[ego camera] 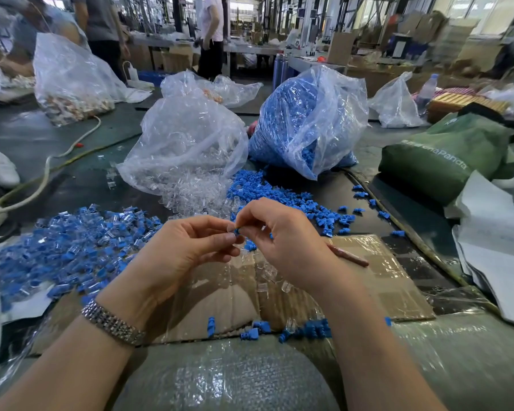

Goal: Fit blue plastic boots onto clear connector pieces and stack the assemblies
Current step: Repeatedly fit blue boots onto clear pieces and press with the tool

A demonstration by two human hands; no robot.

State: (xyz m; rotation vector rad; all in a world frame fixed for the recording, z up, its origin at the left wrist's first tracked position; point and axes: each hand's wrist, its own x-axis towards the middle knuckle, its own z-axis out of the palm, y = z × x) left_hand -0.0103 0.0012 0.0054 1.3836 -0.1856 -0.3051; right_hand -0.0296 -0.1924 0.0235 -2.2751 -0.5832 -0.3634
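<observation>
My left hand (190, 247) and my right hand (282, 241) meet fingertip to fingertip above a flattened cardboard sheet (377, 280). Between them they pinch a small blue boot (236, 231); the clear piece it may sit on is hidden by my fingers. A heap of finished blue-and-clear assemblies (72, 247) lies to the left. Loose blue boots (279, 197) spread behind my hands. Loose clear connectors (190, 200) spill from their bag. A few clear pieces (269, 274) lie under my right wrist.
A clear bag of connectors (187, 137) and a bag of blue boots (306, 120) stand behind. A green bag (445, 155) sits at right, a white cable (46, 170) at left. Some blue boots (306, 330) lie near the cardboard's front edge. People stand at the back.
</observation>
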